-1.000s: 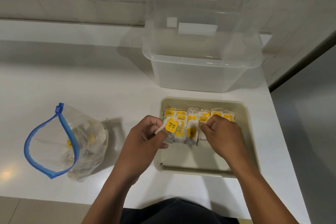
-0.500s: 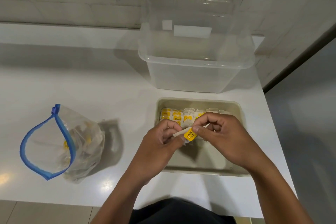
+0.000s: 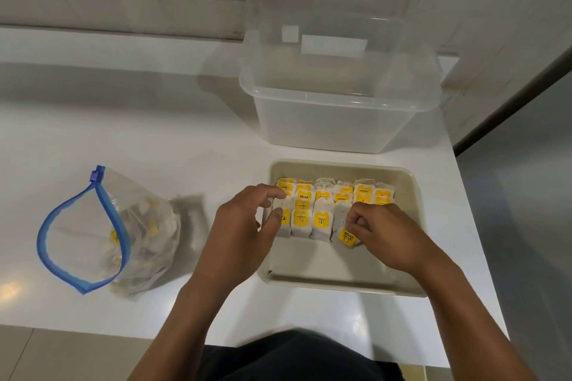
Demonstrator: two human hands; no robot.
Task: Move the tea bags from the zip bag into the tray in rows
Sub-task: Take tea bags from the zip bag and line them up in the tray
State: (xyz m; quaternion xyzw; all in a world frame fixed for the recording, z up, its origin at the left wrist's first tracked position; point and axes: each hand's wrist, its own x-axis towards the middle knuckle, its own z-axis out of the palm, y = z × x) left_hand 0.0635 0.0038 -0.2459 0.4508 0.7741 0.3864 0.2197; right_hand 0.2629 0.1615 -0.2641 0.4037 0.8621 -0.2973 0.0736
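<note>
A beige tray (image 3: 411, 226) lies on the white counter, with rows of yellow-tagged tea bags (image 3: 322, 204) packed along its far half. My right hand (image 3: 380, 232) pinches a tea bag (image 3: 346, 235) with a yellow "RELAX" tag at the right end of the near row. My left hand (image 3: 247, 226) hovers over the tray's left edge, fingers loosely spread, fingertips touching the leftmost bags. A clear zip bag (image 3: 102, 232) with a blue zipper rim lies open at the left, with several tea bags inside.
A large clear plastic tub (image 3: 337, 96) stands just behind the tray against the tiled wall. The counter's right edge runs close beside the tray, and its front edge is near my body.
The tea bag passed from both hands above the tray to my right hand alone, which lowered it into the near row. My left hand let go and moved to the tray's left edge.
</note>
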